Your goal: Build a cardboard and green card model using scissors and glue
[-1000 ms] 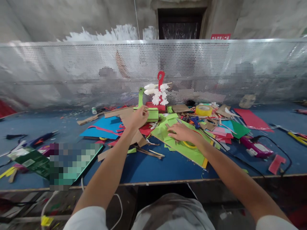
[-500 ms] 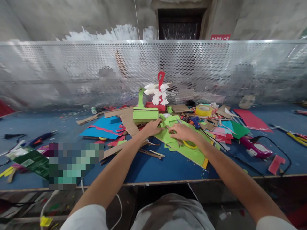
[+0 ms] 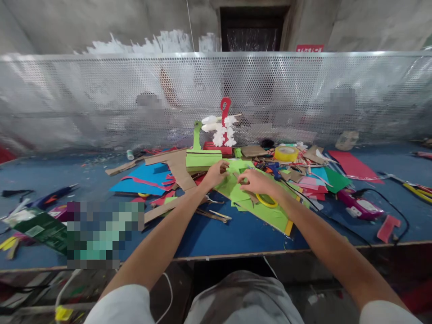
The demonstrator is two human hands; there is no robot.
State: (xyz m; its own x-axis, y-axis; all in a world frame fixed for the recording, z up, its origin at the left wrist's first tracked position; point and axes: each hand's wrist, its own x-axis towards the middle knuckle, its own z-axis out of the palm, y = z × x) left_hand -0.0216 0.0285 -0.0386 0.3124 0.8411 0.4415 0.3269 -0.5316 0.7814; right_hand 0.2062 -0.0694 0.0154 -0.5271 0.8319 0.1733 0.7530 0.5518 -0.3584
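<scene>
My left hand is over the left side of the light-green paper pieces, fingers curled together. Anything between them is too small to make out. Across a narrow gap, my right hand is bent in a pinch above the same paper. A tiny brownish bit shows by its fingertips, but I cannot tell what it is. Partly under my right hand lie scissors with a yellow handle. Just beyond my left hand stands a green paper box, with a green upright behind it.
A red stand with white flowers rises at the back. Blue card and cardboard strips lie left. Yellow tape, a blue glue gun and its cord are right, with a purple device farther out. A perforated metal screen borders the table.
My left hand has drawn slightly away from the right, its fingers lifted off the green paper. My right hand has barely moved. The whole view has shifted a little.
</scene>
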